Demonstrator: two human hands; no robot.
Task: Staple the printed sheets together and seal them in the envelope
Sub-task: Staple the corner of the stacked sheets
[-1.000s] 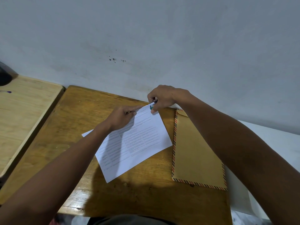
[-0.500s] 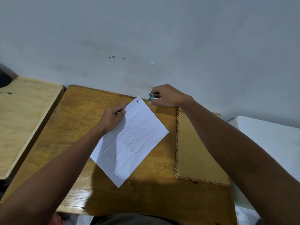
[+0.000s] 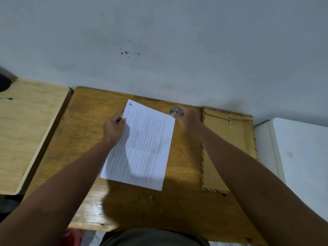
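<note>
I see the left hand (image 3: 114, 127) pinching the sheets (image 3: 142, 146) at frame centre; the right hand (image 3: 188, 119) seemingly grips the stapler (image 3: 176, 111) beside the envelope (image 3: 229, 139), centre right.

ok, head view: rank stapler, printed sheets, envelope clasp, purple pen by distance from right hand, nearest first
1. stapler: at the right hand fingertips
2. printed sheets: just left
3. envelope clasp: to its right
4. purple pen: far left, on the other desk
</note>
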